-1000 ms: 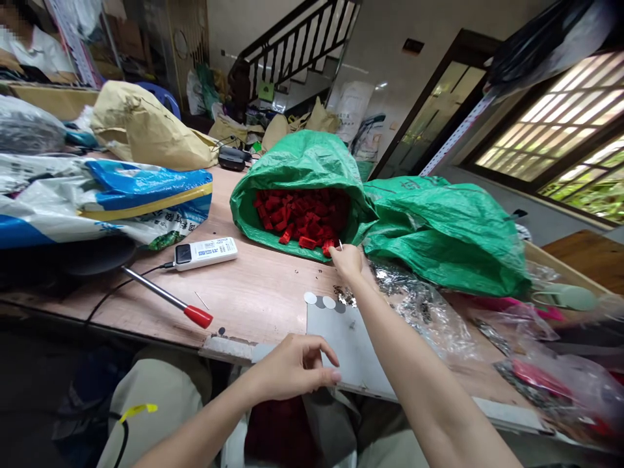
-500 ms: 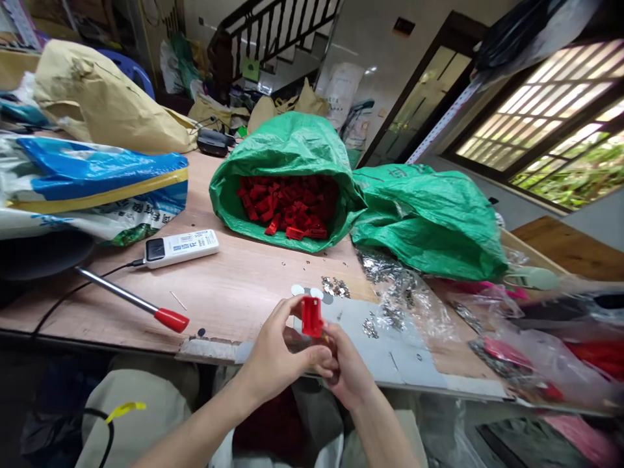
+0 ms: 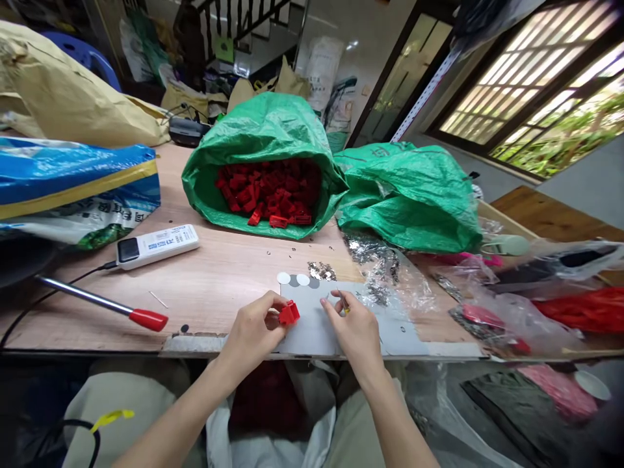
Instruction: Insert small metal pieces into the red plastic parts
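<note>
My left hand [image 3: 254,325] pinches a small red plastic part [image 3: 289,314] between thumb and fingers, just above the near edge of the grey mat [image 3: 312,335]. To its right, my right hand [image 3: 357,330] is closed round a slim tool with a yellowish piece [image 3: 345,304]; its kind is too small to make out. The thumb and index fingertips come close together over the mat, and anything tiny between them cannot be seen. Small metal pieces [image 3: 322,271] lie in a pile behind the hands. Many similar red parts [image 3: 273,188] fill an open green sack [image 3: 263,123].
A second green sack [image 3: 414,201] leans at the right beside clear plastic bags [image 3: 414,279]. On the left lie a white device with a cable [image 3: 160,246], a metal lever with a red grip [image 3: 149,319] and a blue-and-white bag [image 3: 82,182]. White discs [image 3: 303,280] lie at the mat's back edge.
My hands have moved apart; they were together around the red part. The left keeps it, now turned and lower left, while the right has shifted right with the slim tool. The view has shifted.
</note>
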`<state>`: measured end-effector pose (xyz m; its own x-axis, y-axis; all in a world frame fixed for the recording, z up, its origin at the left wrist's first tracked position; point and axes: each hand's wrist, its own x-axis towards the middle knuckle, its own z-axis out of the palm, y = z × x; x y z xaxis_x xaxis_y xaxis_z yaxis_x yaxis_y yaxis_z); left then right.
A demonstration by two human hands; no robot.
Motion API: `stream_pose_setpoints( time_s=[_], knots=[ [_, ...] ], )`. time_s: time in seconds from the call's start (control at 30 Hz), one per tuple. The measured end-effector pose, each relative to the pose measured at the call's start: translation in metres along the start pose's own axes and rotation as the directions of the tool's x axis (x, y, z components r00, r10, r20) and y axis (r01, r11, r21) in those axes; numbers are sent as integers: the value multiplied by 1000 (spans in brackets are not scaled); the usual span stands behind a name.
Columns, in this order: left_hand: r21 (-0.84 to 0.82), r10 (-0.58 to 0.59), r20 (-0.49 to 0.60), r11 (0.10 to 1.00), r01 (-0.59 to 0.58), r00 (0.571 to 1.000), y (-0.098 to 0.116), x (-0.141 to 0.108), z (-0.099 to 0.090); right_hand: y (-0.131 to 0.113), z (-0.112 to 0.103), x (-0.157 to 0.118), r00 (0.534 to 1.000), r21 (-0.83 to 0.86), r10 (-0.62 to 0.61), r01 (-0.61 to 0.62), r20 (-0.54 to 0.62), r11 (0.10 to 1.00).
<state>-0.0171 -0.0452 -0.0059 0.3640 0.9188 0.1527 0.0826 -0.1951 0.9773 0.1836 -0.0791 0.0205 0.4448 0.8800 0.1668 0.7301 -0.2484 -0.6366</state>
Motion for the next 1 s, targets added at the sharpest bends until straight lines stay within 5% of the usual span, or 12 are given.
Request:
stream_pose_setpoints(
  time_s=[0.2,0.33,0.47,0.83,0.93,1.0],
  knots=[
    [-34,33,-75,999,-36,997,-1,1,1,8,4,14,997,-258,-57,68,49,964],
    [-85,55,-107,994,-64,993,0,2,-1,-3,-2,10,998,13,-44,44,43,999],
    [-77,137,-114,986,-147,984,-1,1,-1,-27,-5,-2,980,370,-33,-43,195,928],
    [-72,218,-133,971,-229,967,0,-1,1,-36,23,-23,989,435,-83,21,125,900],
    [-70,249,-142,963,-260,958,-2,-2,0,-37,23,-21,961,584,28,-191,277,789],
    [-81,272,-145,955,-285,951,-3,-3,-1,-38,21,-19,864,641,93,-436,495,631]
  ],
)
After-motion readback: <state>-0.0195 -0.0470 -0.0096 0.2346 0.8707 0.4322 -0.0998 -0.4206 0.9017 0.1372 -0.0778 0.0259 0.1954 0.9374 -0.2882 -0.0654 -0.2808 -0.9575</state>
